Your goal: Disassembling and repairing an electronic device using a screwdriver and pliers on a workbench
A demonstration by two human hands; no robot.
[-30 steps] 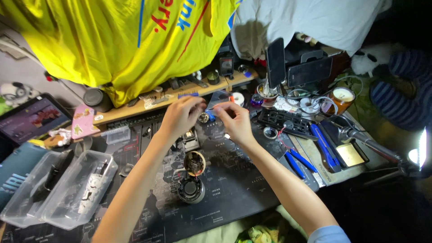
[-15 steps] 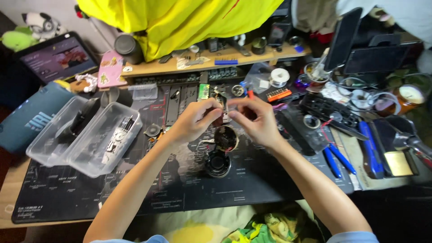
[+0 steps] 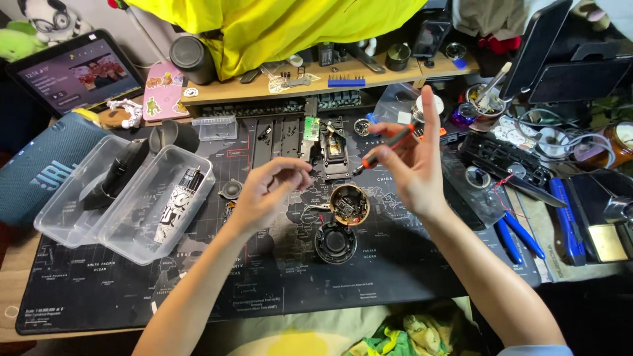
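both hands have parted: right hand (image 3: 412, 161) pinches a screwdriver (image 3: 386, 146) (orange-tipped), left hand (image 3: 267, 191) loosely curled.

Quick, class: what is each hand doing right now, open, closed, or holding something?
Left hand: fingers pinched together, contents too small to tell.
Right hand: holding an orange-and-black screwdriver, other fingers spread.

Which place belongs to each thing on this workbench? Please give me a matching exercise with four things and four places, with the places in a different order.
Things:
1. orange and grey screwdriver
2. clear plastic box
3. round opened speaker housing
4. pair of blue-handled pliers

Places:
A. on the dark mat, below and between the two hands
B. at the left of the mat, lid open
C. in the fingers of the right hand
D. at the right edge of the mat

Pairs: 1-C, 2-B, 3-A, 4-D
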